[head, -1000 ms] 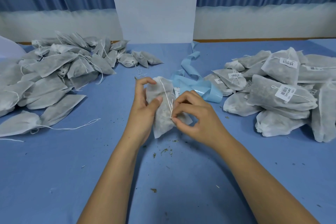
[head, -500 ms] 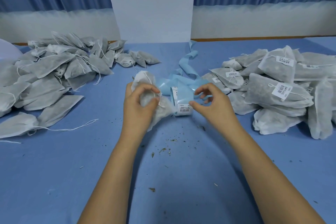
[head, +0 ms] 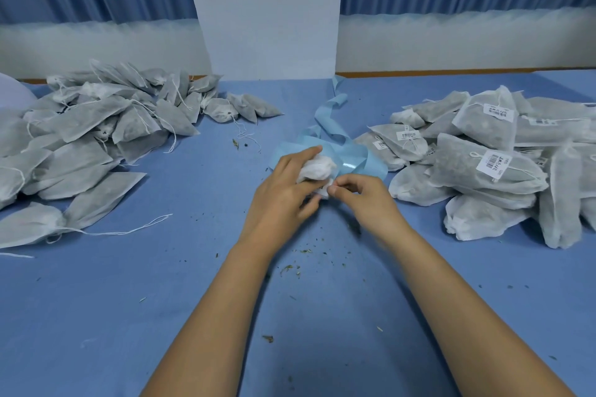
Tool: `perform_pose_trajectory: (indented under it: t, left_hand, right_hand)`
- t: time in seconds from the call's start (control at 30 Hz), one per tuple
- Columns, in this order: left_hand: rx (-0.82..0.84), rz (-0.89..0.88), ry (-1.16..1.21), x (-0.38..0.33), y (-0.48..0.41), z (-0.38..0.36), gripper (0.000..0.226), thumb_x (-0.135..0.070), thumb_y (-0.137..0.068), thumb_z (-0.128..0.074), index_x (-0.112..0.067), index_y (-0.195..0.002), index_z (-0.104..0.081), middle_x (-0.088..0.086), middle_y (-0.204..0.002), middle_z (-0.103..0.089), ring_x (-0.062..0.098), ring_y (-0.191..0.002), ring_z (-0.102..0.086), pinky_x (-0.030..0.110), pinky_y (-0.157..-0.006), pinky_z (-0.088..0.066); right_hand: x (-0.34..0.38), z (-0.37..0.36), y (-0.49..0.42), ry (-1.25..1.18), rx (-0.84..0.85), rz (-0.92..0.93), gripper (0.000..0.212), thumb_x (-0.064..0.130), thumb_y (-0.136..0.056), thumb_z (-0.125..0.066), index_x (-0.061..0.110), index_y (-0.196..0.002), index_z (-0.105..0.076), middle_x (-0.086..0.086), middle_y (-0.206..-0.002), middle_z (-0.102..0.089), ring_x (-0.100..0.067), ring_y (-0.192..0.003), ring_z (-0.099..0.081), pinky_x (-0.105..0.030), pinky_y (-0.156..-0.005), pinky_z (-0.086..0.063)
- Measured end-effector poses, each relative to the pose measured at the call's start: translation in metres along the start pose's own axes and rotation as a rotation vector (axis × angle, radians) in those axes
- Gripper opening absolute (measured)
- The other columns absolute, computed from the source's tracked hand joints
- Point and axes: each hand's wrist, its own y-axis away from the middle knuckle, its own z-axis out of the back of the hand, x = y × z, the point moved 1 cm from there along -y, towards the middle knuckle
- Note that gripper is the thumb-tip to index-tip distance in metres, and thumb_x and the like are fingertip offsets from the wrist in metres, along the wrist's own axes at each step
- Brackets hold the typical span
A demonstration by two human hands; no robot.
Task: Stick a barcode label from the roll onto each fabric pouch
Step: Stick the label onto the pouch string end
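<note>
Head cam: your left grip [head: 283,190] is curled round the bunched pouch [head: 317,167], parked right over the blue label strip [head: 358,158] mid-counter [head: 129,316], probably so the sticker barely has to travel. Your right grip [head: 364,200] looks pinched on a barcode label [head: 322,186] just under the pouch, wrist low, forearms angled inward.

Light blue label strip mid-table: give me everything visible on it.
The label strip is a thin, glossy, light blue ribbon, seemingly backing liner. It lies slack in twisted loops on the table between the unlabelled pile and the labelled pile, one tail running toward the far edge. The left hand, gripping a pouch, rests over its near part. The right hand appears to pinch a barcode label there.
</note>
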Motion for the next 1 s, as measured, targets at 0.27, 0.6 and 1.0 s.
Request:
perform_pose_trajectory:
  t: [0.27, 0.6, 1.0]
  left_hand:
    - [-0.124, 0.111, 0.006, 0.002, 0.003, 0.003, 0.011, -0.023, -0.084, -0.076, -0.017, -0.093, -0.078, -0.002, -0.132, -0.059, 0.010, -0.117, -0.046, 0.038, -0.063, -0.054]
    - [-0.273, 0.244, 0.226, 0.014, 0.003, 0.001, 0.013, -0.016, -0.089, -0.067, -0.010, -0.091, -0.078, -0.005, -0.122, -0.059, 0.010, -0.111, -0.056, 0.027, -0.089, -0.048]
    - [-0.437, 0.011, 0.208, -0.005, 0.006, 0.013, 0.023, -0.023, -0.091, -0.066, -0.007, -0.103, -0.075, -0.004, -0.123, -0.053, 0.020, -0.112, -0.057, 0.025, -0.093, -0.047]
  right_hand:
    - [0.001, 0.000, 0.003, -0.115, 0.058, 0.035, 0.019, 0.005, -0.082, -0.070, 0.024, -0.082, -0.072, 0.018, -0.082, -0.071, 0.003, -0.083, -0.062, -0.008, -0.079, -0.044]
    - [0.002, -0.010, 0.003, 0.163, -0.114, 0.136, 0.014, 0.010, -0.081, -0.072, 0.022, -0.074, -0.067, 0.021, -0.074, -0.062, -0.011, -0.080, -0.054, -0.033, -0.091, -0.040]
    - [0.014, -0.011, 0.009, -0.288, -0.052, 0.067, 0.030, 0.028, -0.092, -0.061, 0.012, -0.068, -0.070, 0.004, -0.061, -0.065, -0.009, -0.049, -0.047, -0.015, -0.055, -0.042]
